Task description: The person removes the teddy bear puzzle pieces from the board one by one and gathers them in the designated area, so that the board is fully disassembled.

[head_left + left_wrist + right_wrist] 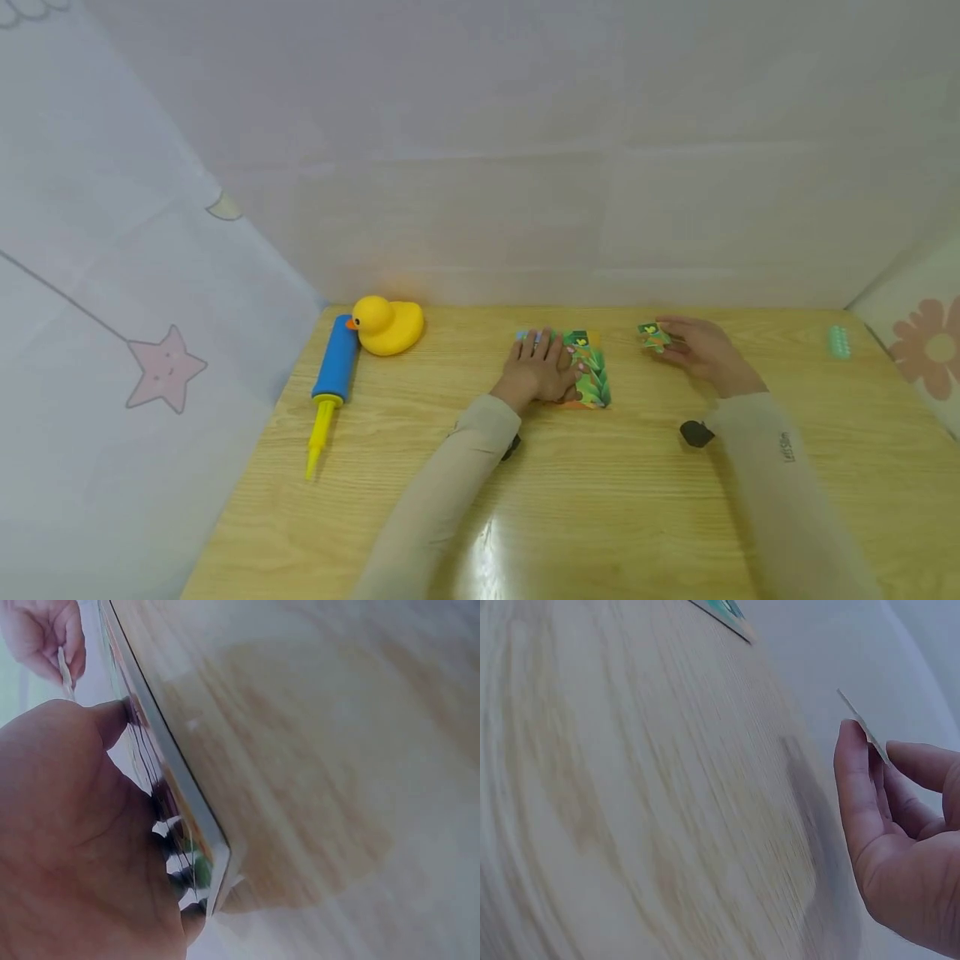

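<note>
A colourful jigsaw puzzle (596, 379) with green leaves lies on the wooden table. My left hand (538, 371) rests across its left part, fingers spread and straight, covering much of the picture. In the left wrist view, the fingertips and thumb of that hand (82, 825) touch the top of the thin puzzle board (214, 859), where seams between pieces show. To the right of the board, my right hand (701, 350) pinches a small puzzle piece (652, 336) between thumb and fingers. The right wrist view shows this piece (862, 726) edge-on, held above the table.
At the left, a yellow rubber duck (390, 327) stands beside a blue and yellow hand pump (335, 367). A small pale green item (839, 342) with a bumpy surface lies at the far right. A fabric wall (480, 225) rises behind the table's back edge.
</note>
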Available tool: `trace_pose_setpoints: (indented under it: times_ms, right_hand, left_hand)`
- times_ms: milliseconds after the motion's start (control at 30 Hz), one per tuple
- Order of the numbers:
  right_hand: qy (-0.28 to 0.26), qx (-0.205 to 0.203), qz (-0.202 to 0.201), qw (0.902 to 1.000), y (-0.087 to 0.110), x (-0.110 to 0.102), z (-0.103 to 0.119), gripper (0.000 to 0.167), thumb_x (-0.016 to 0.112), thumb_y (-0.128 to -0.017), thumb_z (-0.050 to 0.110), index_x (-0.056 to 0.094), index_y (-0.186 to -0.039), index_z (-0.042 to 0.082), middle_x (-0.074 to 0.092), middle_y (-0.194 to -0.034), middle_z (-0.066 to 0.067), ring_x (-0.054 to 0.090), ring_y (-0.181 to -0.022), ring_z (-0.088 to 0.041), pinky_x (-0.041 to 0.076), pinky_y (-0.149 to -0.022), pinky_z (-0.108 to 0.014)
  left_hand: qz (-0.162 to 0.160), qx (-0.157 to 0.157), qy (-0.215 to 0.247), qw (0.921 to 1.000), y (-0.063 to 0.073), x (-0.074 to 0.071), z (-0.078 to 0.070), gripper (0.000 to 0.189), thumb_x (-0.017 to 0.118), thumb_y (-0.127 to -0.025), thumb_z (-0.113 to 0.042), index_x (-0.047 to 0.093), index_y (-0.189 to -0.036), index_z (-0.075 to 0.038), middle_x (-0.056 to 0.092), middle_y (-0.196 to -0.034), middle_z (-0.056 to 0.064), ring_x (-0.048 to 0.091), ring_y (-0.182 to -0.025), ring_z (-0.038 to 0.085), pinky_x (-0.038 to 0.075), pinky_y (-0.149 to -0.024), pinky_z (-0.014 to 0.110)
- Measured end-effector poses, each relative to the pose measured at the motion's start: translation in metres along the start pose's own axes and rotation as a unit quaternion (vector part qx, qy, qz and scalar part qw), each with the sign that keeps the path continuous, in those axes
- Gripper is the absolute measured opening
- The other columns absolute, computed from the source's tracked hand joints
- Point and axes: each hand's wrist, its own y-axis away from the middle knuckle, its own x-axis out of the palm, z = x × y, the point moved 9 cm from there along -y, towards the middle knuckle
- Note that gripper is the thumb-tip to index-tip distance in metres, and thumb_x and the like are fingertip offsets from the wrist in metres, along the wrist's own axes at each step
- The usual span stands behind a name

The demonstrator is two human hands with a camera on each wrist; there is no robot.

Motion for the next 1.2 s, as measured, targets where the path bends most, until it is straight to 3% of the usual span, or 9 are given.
trace_pose_setpoints:
  times_ms: [100, 200, 400, 633, 833, 1033, 1200]
  right_hand:
    - [-0.02, -0.002, -0.003, 0.9998, 0.007, -0.014, -0.001, 0.04, 0.052, -0.107, 0.015, 0.049, -0.146, 0.009, 0.07, -0.106, 0.007, 0.073, -0.093, -0.009, 0.06, -0.085, -0.024]
    - [-0.034, -0.001, -0.003, 0.9994, 0.014, -0.026, -0.003, 0.027, 0.051, -0.107, 0.015, 0.056, -0.134, 0.013, 0.07, -0.107, 0.008, 0.073, -0.094, -0.009, 0.06, -0.086, -0.024]
    - [-0.074, 0.008, -0.004, 0.9972, 0.025, -0.048, -0.008, 0.02, 0.052, -0.107, 0.011, 0.066, -0.117, 0.02, 0.071, -0.106, 0.01, 0.073, -0.095, -0.01, 0.06, -0.088, -0.026]
    - [-0.067, 0.01, 0.0, 0.9977, 0.036, -0.068, -0.004, 0.03, 0.05, -0.107, 0.008, 0.075, -0.103, 0.025, 0.07, -0.104, 0.009, 0.073, -0.093, -0.01, 0.061, -0.085, -0.027]
    - [-0.013, 0.015, -0.022, 0.9996, 0.042, -0.082, -0.003, 0.029, 0.053, -0.106, 0.011, 0.075, -0.103, 0.029, 0.063, -0.105, 0.015, 0.069, -0.092, -0.007, 0.06, -0.085, -0.025]
    - [0.003, 0.013, -0.033, 0.9994, 0.042, -0.087, -0.004, 0.033, 0.05, -0.106, 0.007, 0.074, -0.101, 0.029, 0.067, -0.097, 0.014, 0.071, -0.086, -0.008, 0.061, -0.08, -0.025]
    - [0.04, 0.012, -0.053, 0.9977, 0.044, -0.085, -0.002, 0.025, 0.054, -0.105, 0.012, 0.072, -0.102, 0.029, 0.065, -0.096, 0.012, 0.069, -0.084, -0.006, 0.061, -0.08, -0.022]
  left_hand:
    - [-0.004, 0.006, 0.006, 1.0, 0.007, -0.002, -0.002, 0.078, 0.016, -0.103, -0.068, -0.012, -0.163, -0.025, -0.018, -0.171, -0.003, -0.016, -0.159, 0.02, -0.007, -0.13, 0.043]
    - [-0.013, 0.014, 0.008, 0.9998, 0.017, -0.004, -0.005, 0.078, 0.017, -0.105, -0.065, -0.006, -0.164, -0.021, -0.012, -0.172, 0.0, -0.011, -0.16, 0.022, -0.003, -0.13, 0.044]
    - [-0.025, 0.013, 0.0, 0.9996, 0.023, -0.007, -0.006, 0.077, 0.016, -0.105, -0.065, -0.003, -0.165, -0.021, -0.008, -0.173, 0.001, -0.007, -0.16, 0.022, -0.001, -0.131, 0.043]
    - [-0.021, 0.002, -0.005, 0.9998, 0.01, -0.002, -0.003, 0.079, 0.013, -0.101, -0.071, -0.007, -0.164, -0.028, -0.012, -0.172, -0.004, -0.008, -0.16, 0.019, 0.0, -0.13, 0.044]
    - [-0.004, -0.003, -0.01, 0.9999, 0.0, 0.005, 0.003, 0.08, 0.013, -0.101, -0.071, -0.015, -0.162, -0.027, -0.021, -0.17, -0.005, -0.016, -0.159, 0.018, -0.006, -0.13, 0.042]
    - [0.006, -0.003, -0.024, 0.9997, -0.014, 0.013, 0.007, 0.081, 0.01, -0.099, -0.072, -0.02, -0.16, -0.028, -0.026, -0.168, -0.005, -0.021, -0.157, 0.019, -0.009, -0.129, 0.042]
    - [0.002, -0.001, -0.02, 0.9998, -0.015, 0.011, 0.005, 0.082, 0.01, -0.098, -0.074, -0.019, -0.16, -0.028, -0.025, -0.168, -0.005, -0.02, -0.157, 0.02, -0.008, -0.129, 0.045]
